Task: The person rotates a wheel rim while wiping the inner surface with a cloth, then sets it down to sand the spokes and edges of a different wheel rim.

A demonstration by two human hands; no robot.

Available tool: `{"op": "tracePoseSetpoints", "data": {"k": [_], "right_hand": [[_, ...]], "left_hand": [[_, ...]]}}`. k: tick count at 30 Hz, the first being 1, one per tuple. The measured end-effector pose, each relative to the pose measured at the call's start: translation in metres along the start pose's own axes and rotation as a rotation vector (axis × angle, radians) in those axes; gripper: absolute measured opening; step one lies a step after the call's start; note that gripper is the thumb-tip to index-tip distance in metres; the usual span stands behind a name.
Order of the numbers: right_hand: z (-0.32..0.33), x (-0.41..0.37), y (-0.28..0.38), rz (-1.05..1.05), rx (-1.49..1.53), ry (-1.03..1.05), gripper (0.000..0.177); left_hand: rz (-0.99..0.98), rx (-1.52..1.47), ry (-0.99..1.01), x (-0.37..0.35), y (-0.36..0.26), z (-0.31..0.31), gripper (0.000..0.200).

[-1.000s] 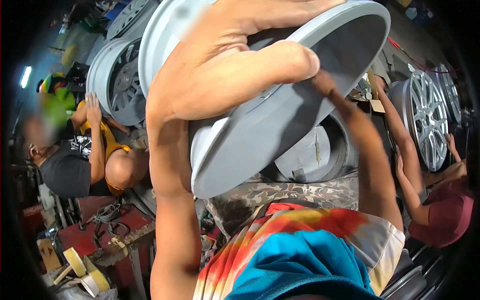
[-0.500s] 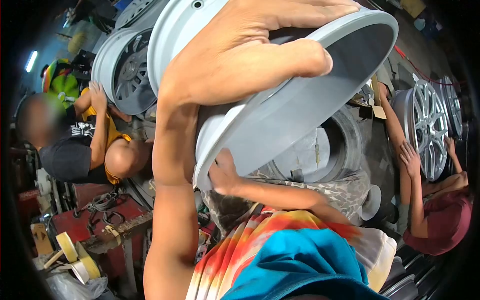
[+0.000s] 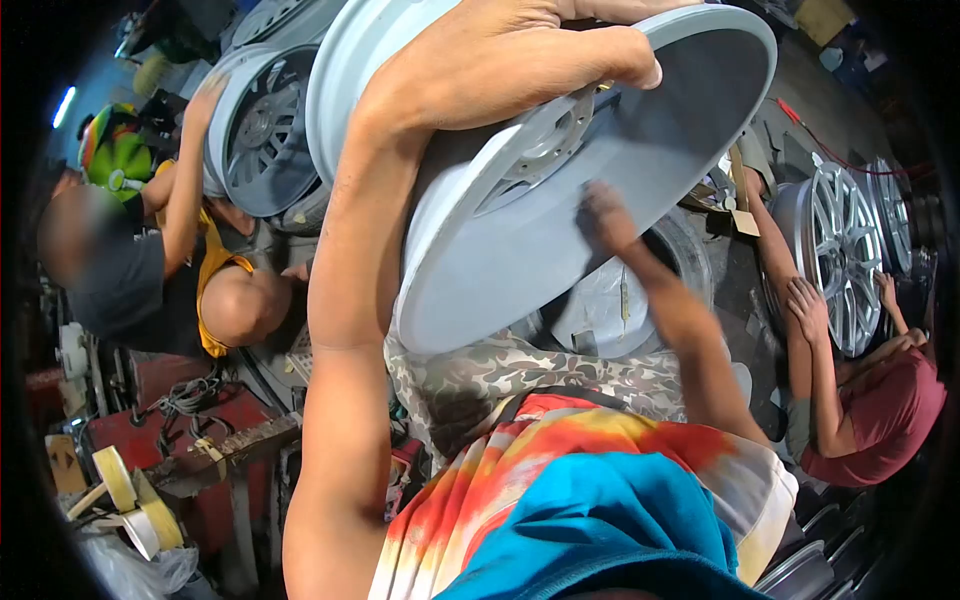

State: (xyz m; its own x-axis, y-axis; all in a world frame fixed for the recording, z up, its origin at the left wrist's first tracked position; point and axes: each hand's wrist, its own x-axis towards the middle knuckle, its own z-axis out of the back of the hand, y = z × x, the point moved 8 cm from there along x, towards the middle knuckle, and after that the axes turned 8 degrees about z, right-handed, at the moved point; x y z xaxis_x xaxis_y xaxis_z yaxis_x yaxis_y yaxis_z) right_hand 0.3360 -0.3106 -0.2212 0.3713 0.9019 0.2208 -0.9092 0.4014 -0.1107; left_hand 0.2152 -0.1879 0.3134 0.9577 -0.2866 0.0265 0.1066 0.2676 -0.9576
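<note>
A grey-primed wheel rim (image 3: 500,270) is tilted up in front of me, its barrel's open side facing me. Across its upper edge lies my left hand (image 3: 500,65), thumb over the lip and fingers gripping the far side. My right hand (image 3: 608,218) is at the inside wall of the barrel, blurred by motion. Its fingers look curled in, perhaps around a small dark piece that I cannot make out. Part of the hub face with bolt holes (image 3: 555,145) shows deep inside the rim. Below the rim, a tire (image 3: 690,265) lies around a pale disc.
Another light rim (image 3: 345,70) stands directly behind mine. At left, a person (image 3: 120,270) sits with a hand on a multi-spoke wheel (image 3: 270,130). At right, another person (image 3: 880,410) handles a silver wheel (image 3: 850,260). Tape rolls (image 3: 118,480) and a red metal box (image 3: 150,430) are lower left.
My right hand has moved from the rim's near left edge up and right along the inner barrel. The rim has tilted, showing more of the hub. The left person's hand has risen.
</note>
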Motion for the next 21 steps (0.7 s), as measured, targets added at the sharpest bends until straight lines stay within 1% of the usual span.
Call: {"op": "tracePoseSetpoints", "data": {"k": [1, 2, 3, 4, 5, 6, 7, 8, 9, 10, 11, 12, 13, 14, 15, 17, 18, 19, 20, 21], "right_hand": [[0.023, 0.008, 0.05, -0.163, 0.307, -0.289, 0.052], [0.0, 0.024, 0.109, -0.244, 0.425, -0.355, 0.05], [0.035, 0.046, 0.164, -0.458, 0.732, -0.401, 0.048], [0.063, 0.067, 0.214, -0.392, 1.05, -0.465, 0.048], [0.191, 0.098, 0.254, -0.361, 1.406, -0.384, 0.045], [0.262, 0.106, 0.25, -0.445, 1.518, -0.36, 0.027], [0.317, 0.11, 0.226, -0.481, 1.669, -0.523, 0.026], [0.358, 0.117, 0.202, -0.497, 1.817, -0.696, 0.024], [0.382, 0.114, 0.17, -0.492, 1.8, -0.718, 0.024], [0.406, 0.1, 0.12, -0.399, 1.914, -0.816, 0.026], [0.436, 0.092, 0.075, -0.293, 2.021, -0.912, 0.027], [0.451, 0.084, 0.034, -0.694, 2.227, -1.089, 0.028], [0.455, 0.075, 0.008, -0.252, 2.492, -1.28, 0.028], [0.454, 0.049, -0.011, -0.204, 2.39, -1.539, 0.027], [0.453, 0.027, -0.016, -0.193, 2.314, -1.713, 0.028], [0.441, -0.001, -0.015, -0.341, 2.052, -1.764, 0.028], [0.413, 0.0, -0.014, -0.459, 2.06, -1.679, 0.03], [0.385, 0.004, -0.013, -0.571, 2.062, -1.585, 0.031], [0.366, 0.014, 0.003, -0.671, 2.157, -1.433, 0.03], [0.349, 0.024, 0.014, -0.722, 2.204, -1.414, 0.027]], "left_hand": [[-0.012, 0.052, -0.033, 0.002, 0.001, -0.002, 0.055], [-0.027, 0.106, -0.065, 0.004, 0.0, -0.003, 0.054], [-0.031, 0.11, -0.052, 0.002, -0.006, -0.004, 0.054], [0.029, 0.097, -0.042, -0.003, -0.01, -0.003, 0.054], [0.074, 0.075, -0.001, -0.002, -0.014, -0.012, 0.054], [-0.024, 0.055, -0.012, 0.005, 0.001, -0.012, 0.052], [-0.04, 0.051, 0.008, 0.009, 0.009, -0.016, 0.052], [-0.032, 0.106, -0.051, 0.011, 0.012, -0.013, 0.05], [-0.027, 0.163, -0.113, 0.01, 0.012, -0.007, 0.049], [-0.065, 0.376, -0.166, 0.008, 0.005, -0.002, 0.048], [-0.2, 0.114, 0.001, 0.014, 0.005, -0.007, 0.049], [-0.215, 0.169, -0.042, 0.011, -0.002, -0.007, 0.048], [-0.233, 0.222, -0.086, 0.009, -0.01, -0.008, 0.048], [-0.229, 0.261, -0.092, 0.011, -0.012, -0.009, 0.048], [-0.248, 0.267, -0.076, 0.015, -0.008, -0.009, 0.048], [-0.379, 0.263, -0.091, 0.019, -0.009, -0.005, 0.047], [-0.245, 0.253, -0.081, 0.016, -0.01, -0.005, 0.047], [-0.255, 0.259, -0.072, 0.018, -0.01, -0.005, 0.047], [-0.304, 0.239, -0.087, 0.019, -0.008, -0.003, 0.046], [-0.351, 0.218, -0.102, 0.02, -0.009, -0.003, 0.046]]}}
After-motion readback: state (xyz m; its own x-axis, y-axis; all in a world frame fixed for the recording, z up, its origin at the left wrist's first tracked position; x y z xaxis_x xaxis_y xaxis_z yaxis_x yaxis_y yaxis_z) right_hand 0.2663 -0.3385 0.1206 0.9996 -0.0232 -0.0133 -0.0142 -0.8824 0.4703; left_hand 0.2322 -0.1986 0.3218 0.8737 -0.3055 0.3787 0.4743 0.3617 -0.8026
